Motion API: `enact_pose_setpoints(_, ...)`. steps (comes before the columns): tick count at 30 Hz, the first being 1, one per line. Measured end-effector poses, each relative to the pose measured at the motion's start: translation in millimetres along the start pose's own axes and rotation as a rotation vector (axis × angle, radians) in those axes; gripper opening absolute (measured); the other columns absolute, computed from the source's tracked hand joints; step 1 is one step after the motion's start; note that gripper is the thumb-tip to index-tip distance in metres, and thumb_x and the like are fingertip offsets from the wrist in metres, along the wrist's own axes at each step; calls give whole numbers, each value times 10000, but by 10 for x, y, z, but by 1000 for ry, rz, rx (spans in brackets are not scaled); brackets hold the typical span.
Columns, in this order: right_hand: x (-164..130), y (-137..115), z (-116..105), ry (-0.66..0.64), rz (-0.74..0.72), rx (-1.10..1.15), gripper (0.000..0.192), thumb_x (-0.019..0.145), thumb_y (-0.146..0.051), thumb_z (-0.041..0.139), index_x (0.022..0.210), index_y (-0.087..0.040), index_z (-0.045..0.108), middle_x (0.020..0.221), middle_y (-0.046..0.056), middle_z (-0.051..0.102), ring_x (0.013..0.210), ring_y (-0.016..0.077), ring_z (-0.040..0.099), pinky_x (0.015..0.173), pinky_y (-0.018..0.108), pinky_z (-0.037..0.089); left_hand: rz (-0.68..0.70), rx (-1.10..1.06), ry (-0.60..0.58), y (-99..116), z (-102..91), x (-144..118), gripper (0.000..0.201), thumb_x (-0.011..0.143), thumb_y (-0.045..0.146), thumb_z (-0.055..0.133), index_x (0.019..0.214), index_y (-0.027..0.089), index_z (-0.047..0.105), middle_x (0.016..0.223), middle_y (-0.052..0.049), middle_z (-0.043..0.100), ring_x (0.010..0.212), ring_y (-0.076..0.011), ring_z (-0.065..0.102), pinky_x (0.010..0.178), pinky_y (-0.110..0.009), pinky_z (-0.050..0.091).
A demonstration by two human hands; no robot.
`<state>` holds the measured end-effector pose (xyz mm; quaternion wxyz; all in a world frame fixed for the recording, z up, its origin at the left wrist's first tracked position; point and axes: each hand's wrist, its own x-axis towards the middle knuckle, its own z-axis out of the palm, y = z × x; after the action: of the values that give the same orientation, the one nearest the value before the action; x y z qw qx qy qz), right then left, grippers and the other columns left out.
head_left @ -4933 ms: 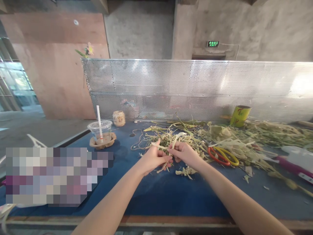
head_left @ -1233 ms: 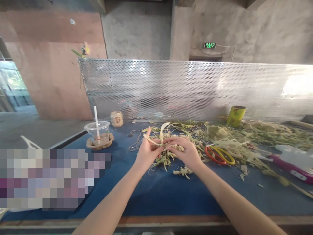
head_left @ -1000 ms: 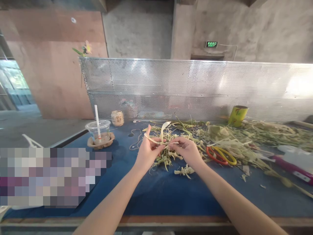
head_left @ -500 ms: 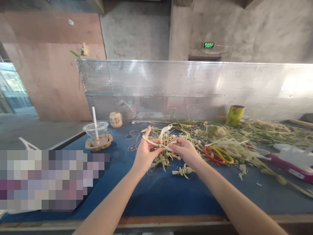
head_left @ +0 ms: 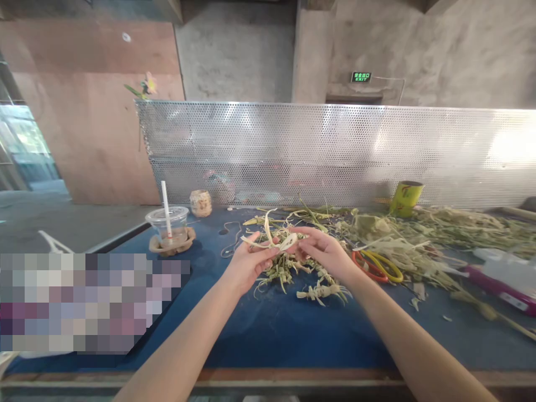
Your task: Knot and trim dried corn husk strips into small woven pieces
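Left hand [head_left: 247, 262] and right hand [head_left: 320, 251] pinch one pale dried leaf strip [head_left: 280, 244] between them, raised above the blue table [head_left: 268, 329] so its loop stays taut.

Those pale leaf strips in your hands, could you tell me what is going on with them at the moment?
A person holds pale leaf strips between the left hand and right hand, above the blue table. More cut leaves lie scattered behind, with orange and yellow scissors beside the right hand and a plastic cup further left.
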<state>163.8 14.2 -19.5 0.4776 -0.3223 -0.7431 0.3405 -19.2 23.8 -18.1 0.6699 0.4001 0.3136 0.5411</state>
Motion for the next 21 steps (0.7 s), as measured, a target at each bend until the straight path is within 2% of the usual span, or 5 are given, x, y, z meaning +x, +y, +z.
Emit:
enact_pose_setpoints(6, -20, 53, -61, 152, -426, -732, 319, 820, -271, 503, 1133, -307, 553, 1002, 59, 490, 741, 128, 486, 682, 295, 465, -105, 28, -97, 4, -22, 3, 662, 630, 13, 683, 1237, 77, 429, 791, -72, 673, 550, -60, 576, 426, -110, 435)
enact_pose_setpoints(8, -34, 26, -80, 199, -477, -884, 243, 823, -282, 500, 1034, -309, 618, 1026, 61, 479, 713, 128, 460, 662, 293, 454, -138, 39, -110, 1, -26, -5, 671, 629, 10, 682, 1244, 65, 419, 749, -74, 668, 562, -74, 578, 418, -117, 429)
enact_pose_setpoints(10, -47, -12, -90, 171, -525, -981, 179, 819, -286, 509, 905, -280, 665, 999, 58, 520, 713, 136, 460, 657, 292, 442, -166, 45, -93, -8, -28, -12, 773, 633, 0, 676, 1311, 73, 314, 733, -77, 666, 566, -85, 580, 410, -128, 424)
enact_pose_setpoints(15, -38, -31, -44, 58, -562, -885, 147, 813, -276, 527, 752, -205, 640, 809, 41, 603, 750, 145, 505, 700, 282, 439, -148, 58, -77, -39, -11, -28, 999, 599, 16, 709, 1382, 154, 105, 830, -81, 669, 592, -108, 594, 446, -176, 444)
enact_pose_setpoints(21, -16, 50, 40, 61, -303, -657, 70, 763, -208, 566, 695, -192, 570, 737, 15, 585, 745, 135, 532, 701, 271, 443, 7, 210, -116, -35, 56, -63, 1083, 574, 9, 714, 1381, 108, -2, 760, -65, 654, 398, -66, 480, 386, -211, 381)
